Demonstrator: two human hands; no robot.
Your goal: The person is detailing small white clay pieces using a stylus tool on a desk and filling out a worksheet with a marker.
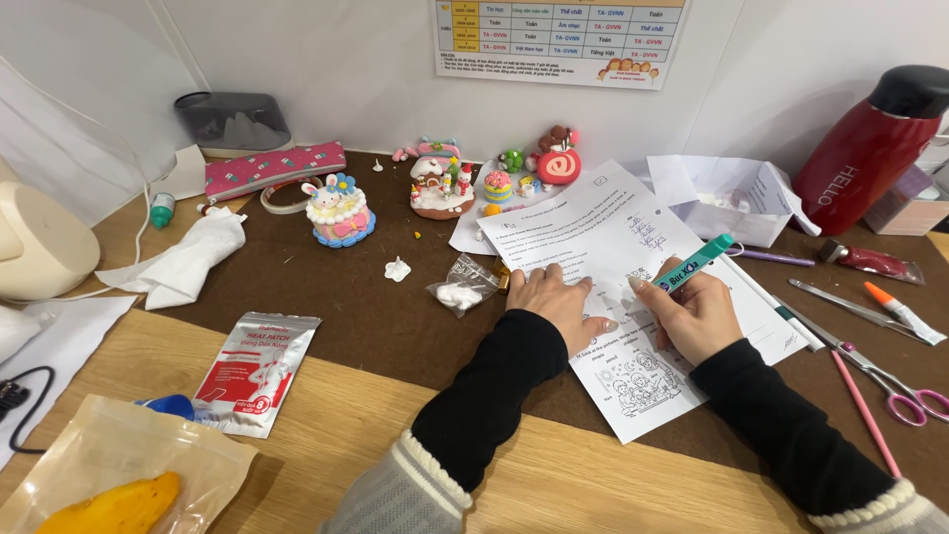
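We are pressing left hand (560,300) flat, fingers spread, on worksheet (603,247) lying mid-desk (326,297). Right hand (692,311) is gripping teal pen (695,263), tip over sheet. Paper seeming light, floppy, tear-prone, best pinned flat by palm. Farther back, clay figurines (440,188) are standing.

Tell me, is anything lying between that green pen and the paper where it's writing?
Nothing visible does. The right hand holds the pen tilted over the worksheet; its tip is hidden behind the fingers. The left hand lies flat on the sheet beside it, not under the pen.
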